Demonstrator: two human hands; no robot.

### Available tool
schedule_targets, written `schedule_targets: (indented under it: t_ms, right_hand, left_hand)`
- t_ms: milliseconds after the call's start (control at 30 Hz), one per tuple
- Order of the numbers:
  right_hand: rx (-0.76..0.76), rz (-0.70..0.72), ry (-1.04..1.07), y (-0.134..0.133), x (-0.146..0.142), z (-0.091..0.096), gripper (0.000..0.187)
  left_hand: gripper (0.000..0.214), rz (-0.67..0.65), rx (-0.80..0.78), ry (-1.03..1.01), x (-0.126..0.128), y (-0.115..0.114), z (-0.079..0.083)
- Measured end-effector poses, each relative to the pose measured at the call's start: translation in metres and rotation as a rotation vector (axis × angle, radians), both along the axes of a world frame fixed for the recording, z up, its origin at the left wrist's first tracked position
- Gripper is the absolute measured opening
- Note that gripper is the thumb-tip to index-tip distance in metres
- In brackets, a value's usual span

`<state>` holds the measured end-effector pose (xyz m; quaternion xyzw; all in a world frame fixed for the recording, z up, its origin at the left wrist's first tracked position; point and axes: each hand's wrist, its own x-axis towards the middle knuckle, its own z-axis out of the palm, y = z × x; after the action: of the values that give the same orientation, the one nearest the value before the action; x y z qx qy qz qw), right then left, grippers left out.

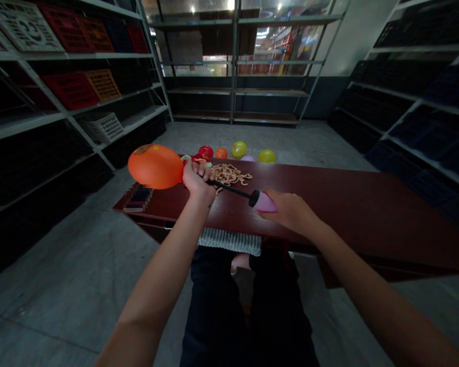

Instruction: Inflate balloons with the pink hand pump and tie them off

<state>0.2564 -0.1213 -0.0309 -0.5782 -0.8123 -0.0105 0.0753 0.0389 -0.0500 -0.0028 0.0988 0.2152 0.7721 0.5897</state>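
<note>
Above the glossy red-brown wooden table (329, 196), left hand (199, 176): curled tightly round the neck of an inflated, egg-shaped orange balloon (156, 166).
Right hand (290, 211): grasping the lilac plastic, black-collared end of a hand pump (265, 202), its slim black rod reaching the left hand.
Orange balloon: just left of the left hand, over the table's left end.
Behind the rod: heaped tan, worm-like pieces (229, 175).
Past the far edge: round yellow-green balloons (239, 149).

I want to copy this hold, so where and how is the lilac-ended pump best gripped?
Probably around the pump's lilac end, coming from the right: it is thicker than the black rod and points toward the right hand, which grips it there. The left hand covers the rod's other end.
</note>
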Motion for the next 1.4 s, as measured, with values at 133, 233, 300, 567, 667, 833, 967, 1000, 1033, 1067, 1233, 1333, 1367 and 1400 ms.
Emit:
schedule_targets:
  t_ms: [133,233,300,567,667,833,967,1000,1033,1067,1233,1333,1367,1400]
  right_hand:
    - [0.047,0.053,0.060,0.011,-0.023,0.009,0.050]
    - [0.089,0.060,0.070,0.015,-0.037,0.011,0.051]
    - [0.120,0.049,0.054,0.016,-0.043,0.009,0.050]
    - [0.290,-0.007,-0.144,0.010,-0.028,-0.017,0.047]
    - [0.302,-0.025,-0.217,0.003,-0.008,-0.027,0.044]
    - [0.188,0.049,-0.064,-0.005,0.020,-0.037,0.048]
    - [-0.117,0.108,0.242,-0.004,0.029,-0.033,0.051]
    - [-0.182,0.114,0.307,-0.003,0.030,-0.032,0.050]
    - [-0.235,0.120,0.360,-0.002,0.031,-0.030,0.049]
    - [-0.274,0.122,0.400,0.000,0.031,-0.028,0.048]
    - [-0.226,0.066,0.392,0.014,0.021,-0.025,0.045]
    - [-0.080,0.042,0.317,0.021,0.007,-0.023,0.051]
    - [-0.030,0.040,0.302,0.023,0.001,-0.021,0.053]
    - [0.020,0.041,0.292,0.023,-0.004,-0.019,0.053]
  left_hand:
    - [0.045,-0.023,0.021,0.043,0.024,-0.010,0.002]
    - [0.044,-0.036,0.009,0.046,0.037,-0.012,0.001]
    - [0.043,-0.059,-0.009,0.034,0.039,-0.008,-0.002]
    - [0.036,-0.120,-0.188,-0.016,0.020,0.026,-0.024]
    - [0.035,-0.123,-0.231,-0.035,0.003,0.038,-0.027]
    - [0.038,-0.104,-0.254,0.002,-0.018,0.044,-0.024]
    - [0.045,-0.168,-0.082,0.046,-0.014,0.034,-0.019]
    - [0.046,-0.188,-0.025,0.054,-0.012,0.031,-0.017]
    - [0.047,-0.201,0.024,0.059,-0.009,0.028,-0.016]
    - [0.048,-0.202,0.060,0.061,-0.007,0.026,-0.014]
    - [0.050,-0.112,0.138,0.063,0.013,0.014,-0.005]
    - [0.050,-0.078,0.151,0.066,0.032,0.004,-0.002]
    - [0.050,-0.075,0.152,0.069,0.038,0.001,-0.002]
    - [0.050,-0.074,0.153,0.073,0.045,-0.002,-0.002]
